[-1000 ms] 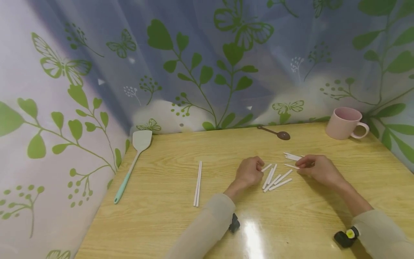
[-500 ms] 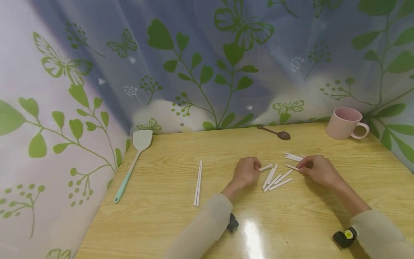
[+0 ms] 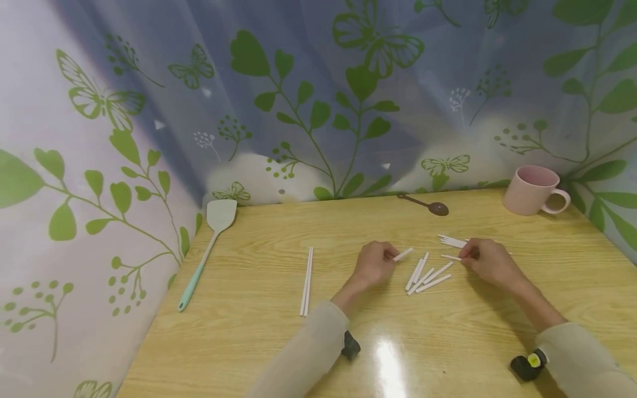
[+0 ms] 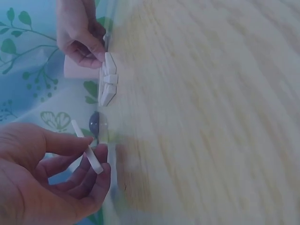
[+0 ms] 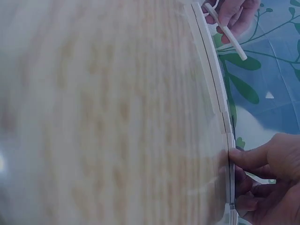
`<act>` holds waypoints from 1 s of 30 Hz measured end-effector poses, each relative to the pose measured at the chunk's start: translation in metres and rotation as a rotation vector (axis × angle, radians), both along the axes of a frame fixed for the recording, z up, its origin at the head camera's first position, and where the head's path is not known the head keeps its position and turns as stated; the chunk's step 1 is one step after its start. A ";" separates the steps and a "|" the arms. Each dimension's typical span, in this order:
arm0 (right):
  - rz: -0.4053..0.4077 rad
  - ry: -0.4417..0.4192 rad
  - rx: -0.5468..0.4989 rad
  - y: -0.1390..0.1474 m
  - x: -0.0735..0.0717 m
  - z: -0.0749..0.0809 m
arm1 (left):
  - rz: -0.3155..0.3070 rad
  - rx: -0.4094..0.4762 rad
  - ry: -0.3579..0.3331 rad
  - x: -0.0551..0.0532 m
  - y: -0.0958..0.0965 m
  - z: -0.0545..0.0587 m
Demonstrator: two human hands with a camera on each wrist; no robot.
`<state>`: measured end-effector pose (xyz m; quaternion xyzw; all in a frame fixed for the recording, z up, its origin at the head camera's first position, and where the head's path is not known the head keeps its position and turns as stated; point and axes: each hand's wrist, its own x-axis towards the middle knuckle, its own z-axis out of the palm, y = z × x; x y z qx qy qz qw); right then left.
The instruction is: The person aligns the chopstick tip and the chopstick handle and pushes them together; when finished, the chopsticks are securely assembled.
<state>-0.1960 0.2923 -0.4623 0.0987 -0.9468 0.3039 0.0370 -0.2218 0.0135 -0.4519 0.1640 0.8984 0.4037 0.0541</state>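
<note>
My left hand (image 3: 374,264) pinches a short white stick (image 3: 403,254) between thumb and fingers, above the wooden table. In the left wrist view this white stick (image 4: 95,161) slants across the fingertips. To the right, my right hand (image 3: 490,265) has thumb and fingers on the near end of another short white stick (image 3: 451,257), low at the tabletop. Between the hands lies a loose fan of several white sticks (image 3: 432,275). Just behind the right fingers is a second cluster of white sticks (image 3: 453,241), partly hidden by that hand.
Two long white sticks (image 3: 306,282) lie side by side left of the left hand. A spatula (image 3: 204,254) with a mint handle rests at the table's left side. Toward the back are a brown spoon (image 3: 437,208) and a pink mug (image 3: 530,190). A patterned curtain (image 3: 298,110) borders the table.
My left hand has lifted its stick away from the fan of sticks, drawing it slightly left and tilting it. The right hand has barely moved.
</note>
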 end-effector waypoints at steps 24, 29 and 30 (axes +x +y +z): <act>0.141 -0.008 -0.374 -0.019 0.006 0.027 | -0.063 0.210 -0.059 0.024 -0.054 0.036; 0.132 -0.009 -0.504 -0.029 0.010 0.035 | -0.044 0.242 -0.002 0.030 -0.066 0.045; 0.137 -0.015 -0.524 -0.031 0.011 0.036 | -0.046 0.254 0.007 0.032 -0.068 0.047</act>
